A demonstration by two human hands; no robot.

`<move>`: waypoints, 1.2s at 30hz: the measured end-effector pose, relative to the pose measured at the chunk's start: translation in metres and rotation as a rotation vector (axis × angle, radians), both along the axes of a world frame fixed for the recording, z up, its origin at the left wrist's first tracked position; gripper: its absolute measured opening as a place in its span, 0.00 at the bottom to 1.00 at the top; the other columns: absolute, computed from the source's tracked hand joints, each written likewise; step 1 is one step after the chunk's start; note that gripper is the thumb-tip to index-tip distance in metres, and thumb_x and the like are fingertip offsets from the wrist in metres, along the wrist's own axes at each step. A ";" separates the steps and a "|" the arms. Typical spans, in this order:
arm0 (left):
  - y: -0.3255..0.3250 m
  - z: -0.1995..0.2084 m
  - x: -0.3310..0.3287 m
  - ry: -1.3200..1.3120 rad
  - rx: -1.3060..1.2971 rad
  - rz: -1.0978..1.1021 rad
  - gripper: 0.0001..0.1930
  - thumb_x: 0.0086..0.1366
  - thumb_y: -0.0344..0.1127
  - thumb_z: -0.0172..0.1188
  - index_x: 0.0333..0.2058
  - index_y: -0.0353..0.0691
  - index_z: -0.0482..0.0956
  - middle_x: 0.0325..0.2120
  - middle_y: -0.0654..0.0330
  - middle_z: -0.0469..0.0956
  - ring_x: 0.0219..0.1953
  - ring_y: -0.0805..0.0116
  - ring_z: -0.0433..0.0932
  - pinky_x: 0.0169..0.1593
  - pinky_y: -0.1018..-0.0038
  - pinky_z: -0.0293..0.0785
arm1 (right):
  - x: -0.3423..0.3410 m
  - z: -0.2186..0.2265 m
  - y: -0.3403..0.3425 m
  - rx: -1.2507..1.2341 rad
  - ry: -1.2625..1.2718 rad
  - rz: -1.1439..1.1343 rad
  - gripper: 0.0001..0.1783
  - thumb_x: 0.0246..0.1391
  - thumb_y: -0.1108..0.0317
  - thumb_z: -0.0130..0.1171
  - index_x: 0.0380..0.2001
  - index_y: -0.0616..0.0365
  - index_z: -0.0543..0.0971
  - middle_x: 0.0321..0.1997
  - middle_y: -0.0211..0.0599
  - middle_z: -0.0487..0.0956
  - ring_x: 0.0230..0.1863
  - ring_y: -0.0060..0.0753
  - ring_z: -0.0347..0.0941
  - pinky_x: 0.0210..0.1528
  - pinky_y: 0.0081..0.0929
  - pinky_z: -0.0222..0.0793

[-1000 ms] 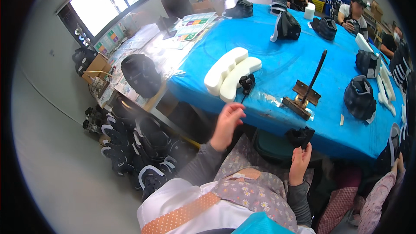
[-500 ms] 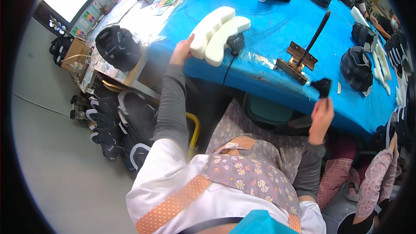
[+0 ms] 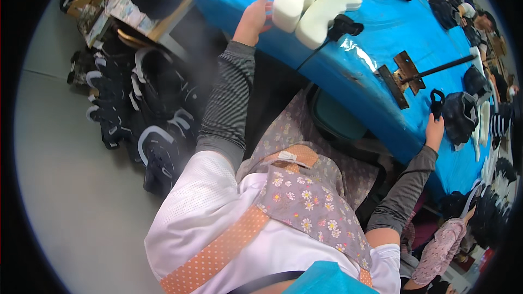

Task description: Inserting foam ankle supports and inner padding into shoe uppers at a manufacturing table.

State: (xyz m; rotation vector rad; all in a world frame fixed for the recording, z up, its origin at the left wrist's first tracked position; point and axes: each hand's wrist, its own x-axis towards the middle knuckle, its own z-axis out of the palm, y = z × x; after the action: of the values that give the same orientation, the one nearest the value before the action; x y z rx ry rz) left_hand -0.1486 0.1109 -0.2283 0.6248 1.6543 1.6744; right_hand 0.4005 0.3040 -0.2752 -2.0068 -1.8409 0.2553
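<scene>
At the top centre of the frame the left hand (image 3: 252, 20) rests on the edge of the blue table (image 3: 381, 38), fingers stretched and slightly apart, tips touching the nearer of two white foam blocks (image 3: 313, 1) (they lie side by side). At the right, the right hand (image 3: 434, 129) has its fingers closed on a small black piece (image 3: 437, 103), just beside a dark shoe upper (image 3: 460, 117).

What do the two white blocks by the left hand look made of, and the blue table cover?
White blocks: likely foam, matte, thick, with rounded moulded edges and no shine. Blue table cover: seems a thin plastic sheet, glossy, with bright glare patches and wrinkles at the table edge. The left hand reaches beside the blocks.
</scene>
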 end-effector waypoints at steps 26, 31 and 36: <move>-0.001 0.009 0.066 -0.608 0.661 0.012 0.19 0.68 0.41 0.45 0.53 0.37 0.65 0.43 0.59 0.71 0.42 0.69 0.69 0.45 0.72 0.68 | -0.383 0.095 -0.132 0.911 -0.264 0.990 0.25 0.41 0.72 0.57 0.48 0.42 0.78 0.32 0.26 0.68 0.38 0.32 0.65 0.43 0.33 0.57; -0.002 0.007 0.061 -0.598 0.661 0.021 0.19 0.68 0.42 0.45 0.53 0.38 0.65 0.43 0.59 0.71 0.42 0.69 0.70 0.45 0.72 0.68 | -0.389 0.100 -0.128 0.942 -0.219 0.990 0.22 0.42 0.70 0.58 0.45 0.43 0.79 0.32 0.26 0.69 0.39 0.32 0.65 0.44 0.35 0.56; -0.003 0.009 0.061 -0.573 0.628 0.008 0.20 0.69 0.44 0.42 0.54 0.39 0.65 0.47 0.59 0.71 0.46 0.69 0.68 0.51 0.70 0.65 | -0.395 0.105 -0.117 0.981 -0.180 0.997 0.20 0.44 0.68 0.58 0.44 0.44 0.80 0.32 0.26 0.69 0.39 0.33 0.66 0.44 0.36 0.56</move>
State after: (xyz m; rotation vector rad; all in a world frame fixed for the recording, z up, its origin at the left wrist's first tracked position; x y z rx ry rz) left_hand -0.0873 0.1079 -0.2189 0.3587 0.7257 2.1348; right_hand 0.0052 0.1871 -0.1698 -0.4125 -2.2691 -0.4971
